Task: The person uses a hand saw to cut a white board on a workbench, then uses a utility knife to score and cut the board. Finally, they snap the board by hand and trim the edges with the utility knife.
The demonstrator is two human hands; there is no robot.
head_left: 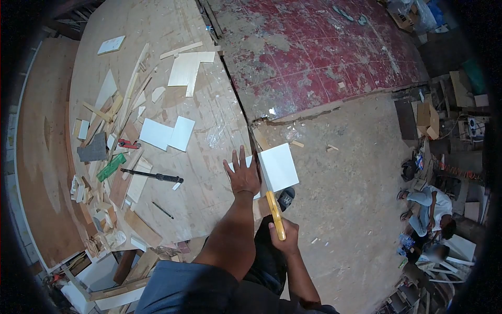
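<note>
My left hand (243, 175) lies flat with fingers spread, pressing down on a white board (280, 167) at the right edge of the wooden worktable. Part of the board sticks out past that edge, over the floor. My right hand (285, 235) is wrapped round the yellow handle of a handsaw (274, 212). The saw's blade runs away from me alongside the board, just right of my left fingers, and is seen almost edge-on. Much of the board's left part is hidden beneath my left hand.
White offcuts (166, 134), thin wood strips (130, 94), a green object (111, 167), a black bar-like tool (151, 175) and a red tool (129, 144) lie across the worktable (204, 199). A person (431, 209) sits on the floor at right. A raised red floor (324, 52) lies beyond.
</note>
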